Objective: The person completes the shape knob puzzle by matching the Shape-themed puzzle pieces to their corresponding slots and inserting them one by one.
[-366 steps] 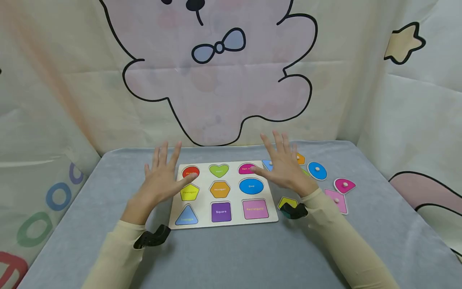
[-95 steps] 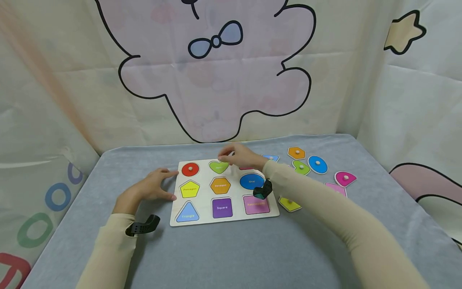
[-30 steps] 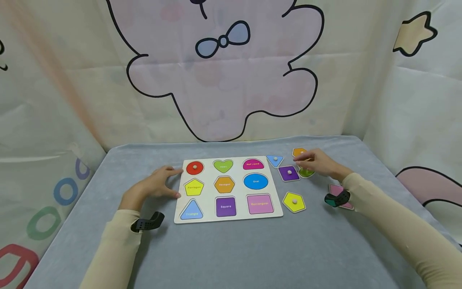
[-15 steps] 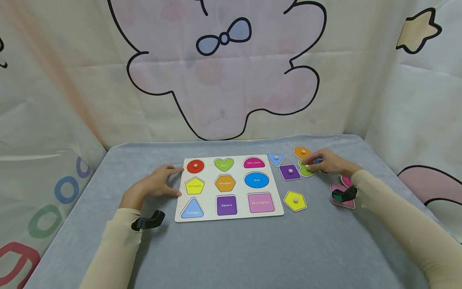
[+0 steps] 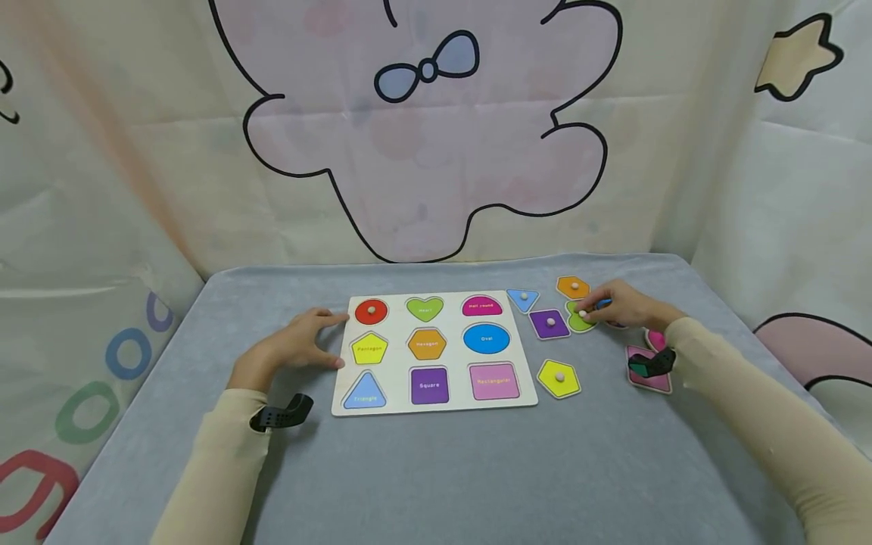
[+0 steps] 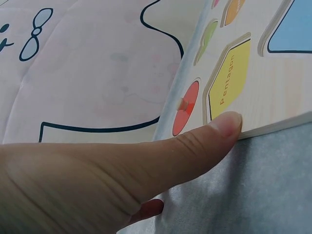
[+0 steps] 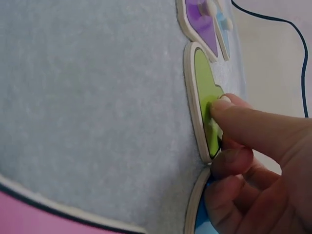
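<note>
A white wooden puzzle board with printed shapes lies on the cloth. A red circle piece with a knob sits in its top left recess. My left hand touches the board's left edge with thumb and forefinger apart; in the left wrist view the thumb lies against the edge beside the yellow pentagon. My right hand pinches the knob of a green heart piece, which lies flat on the cloth. In the right wrist view the fingertips cover the knob of that heart piece.
Around the heart lie an orange hexagon, a blue triangle, a purple square, a yellow pentagon and a pink rectangle. The blue oval and pink half round are partly hidden by the right hand and arm.
The red circle has come into its recess since the oldest frame. My right hand has moved from the board to the loose pieces and taken hold of the heart's knob. The left hand stays at the edge.
</note>
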A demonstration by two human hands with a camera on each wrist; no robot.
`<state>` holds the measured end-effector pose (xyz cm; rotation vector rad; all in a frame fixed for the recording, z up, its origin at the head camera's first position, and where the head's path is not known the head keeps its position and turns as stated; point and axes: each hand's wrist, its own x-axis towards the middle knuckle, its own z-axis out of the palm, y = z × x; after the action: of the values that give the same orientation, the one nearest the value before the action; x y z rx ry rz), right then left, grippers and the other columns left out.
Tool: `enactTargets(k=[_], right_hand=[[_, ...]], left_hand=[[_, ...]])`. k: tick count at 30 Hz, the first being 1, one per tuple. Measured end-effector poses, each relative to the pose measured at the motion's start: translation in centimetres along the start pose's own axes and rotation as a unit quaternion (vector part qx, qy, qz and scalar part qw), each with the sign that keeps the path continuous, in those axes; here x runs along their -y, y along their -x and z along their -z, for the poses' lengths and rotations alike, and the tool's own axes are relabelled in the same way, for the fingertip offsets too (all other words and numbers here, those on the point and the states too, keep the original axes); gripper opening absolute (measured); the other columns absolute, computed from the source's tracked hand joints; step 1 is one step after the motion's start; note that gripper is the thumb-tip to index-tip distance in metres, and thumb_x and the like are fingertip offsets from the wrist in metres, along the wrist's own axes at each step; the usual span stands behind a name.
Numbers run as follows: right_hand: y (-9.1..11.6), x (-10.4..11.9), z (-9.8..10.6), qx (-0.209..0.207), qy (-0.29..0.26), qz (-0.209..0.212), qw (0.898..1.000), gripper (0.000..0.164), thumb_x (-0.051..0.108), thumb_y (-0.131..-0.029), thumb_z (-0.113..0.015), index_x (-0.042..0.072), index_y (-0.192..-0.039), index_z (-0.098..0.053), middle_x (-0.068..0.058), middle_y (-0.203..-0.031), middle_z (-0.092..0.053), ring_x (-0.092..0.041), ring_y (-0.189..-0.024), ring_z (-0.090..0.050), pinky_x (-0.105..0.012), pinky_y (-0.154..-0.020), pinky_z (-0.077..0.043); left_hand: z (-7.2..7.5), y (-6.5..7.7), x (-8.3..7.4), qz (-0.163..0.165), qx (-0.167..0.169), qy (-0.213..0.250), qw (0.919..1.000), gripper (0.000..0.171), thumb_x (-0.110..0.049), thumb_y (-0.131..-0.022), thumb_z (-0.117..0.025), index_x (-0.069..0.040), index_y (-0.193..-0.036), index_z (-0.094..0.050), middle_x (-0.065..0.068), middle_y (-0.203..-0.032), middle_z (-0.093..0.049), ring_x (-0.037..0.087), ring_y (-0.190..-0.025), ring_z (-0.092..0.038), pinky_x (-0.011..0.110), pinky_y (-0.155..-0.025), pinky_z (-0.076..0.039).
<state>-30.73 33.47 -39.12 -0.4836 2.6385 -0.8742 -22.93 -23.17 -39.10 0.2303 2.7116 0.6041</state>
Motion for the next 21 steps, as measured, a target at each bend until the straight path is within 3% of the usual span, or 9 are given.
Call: enactTargets(k=[3, 6, 8, 15, 21], right_hand=[[0.0, 0.0, 0.0, -0.008, 0.013, -0.009, 1.000, 0.028, 0.015, -0.093, -0.073, -0.003, -0.115, -0.074, -0.021, -0.116, -0.071, -0.022, -0.099, -0.057, -0.030, -0.084, -0.051], [0.0, 0.0, 0.1, -0.014, 0.017, -0.023, 1.000, 0.029, 0.018, -0.094, -0.072, -0.001, -0.116, -0.074, -0.022, -0.122, -0.070, -0.031, -0.111, -0.057, -0.048, -0.100, -0.048], [0.0, 0.1, 0.2, -0.018, 0.014, -0.029, 0.999, 0.031, 0.020, -0.095, -0.072, 0.000, -0.117, -0.074, -0.023, -0.124, -0.069, -0.033, -0.115, -0.055, -0.053, -0.103, -0.046], [-0.1, 0.7, 0.6, -0.033, 0.005, -0.024, 0.999, 0.036, 0.029, -0.094, -0.073, 0.001, -0.117, -0.074, -0.019, -0.123, -0.069, -0.030, -0.114, -0.053, -0.032, -0.091, -0.043], [-0.1, 1.4, 0.6, -0.036, -0.001, -0.032, 0.999, 0.036, 0.029, -0.095, -0.072, 0.001, -0.117, -0.073, -0.019, -0.121, -0.069, -0.030, -0.112, -0.053, -0.027, -0.086, -0.044]], left_hand=[[0.1, -0.1, -0.1, 0.003, 0.000, 0.000, 1.0000, 0.093, -0.034, -0.080, -0.086, -0.016, -0.157, -0.038, 0.026, -0.161, -0.028, 0.048, -0.147, -0.026, 0.070, -0.116, -0.031], [0.1, -0.1, -0.2, 0.005, 0.001, -0.001, 1.0000, 0.093, -0.034, -0.080, -0.086, -0.016, -0.157, -0.037, 0.026, -0.161, -0.028, 0.048, -0.147, -0.026, 0.070, -0.116, -0.031], [0.2, 0.0, -0.2, 0.005, 0.002, -0.002, 1.0000, 0.093, -0.034, -0.081, -0.086, -0.015, -0.158, -0.037, 0.026, -0.161, -0.027, 0.048, -0.147, -0.026, 0.070, -0.116, -0.031], [0.5, 0.3, -0.2, -0.005, 0.000, -0.002, 1.0000, 0.092, -0.032, -0.081, -0.086, -0.014, -0.157, -0.038, 0.027, -0.159, -0.029, 0.049, -0.146, -0.028, 0.070, -0.115, -0.031], [0.3, 0.1, -0.1, -0.003, 0.002, -0.008, 1.0000, 0.093, -0.035, -0.080, -0.086, -0.015, -0.157, -0.037, 0.028, -0.160, -0.029, 0.049, -0.145, -0.027, 0.071, -0.114, -0.032]])
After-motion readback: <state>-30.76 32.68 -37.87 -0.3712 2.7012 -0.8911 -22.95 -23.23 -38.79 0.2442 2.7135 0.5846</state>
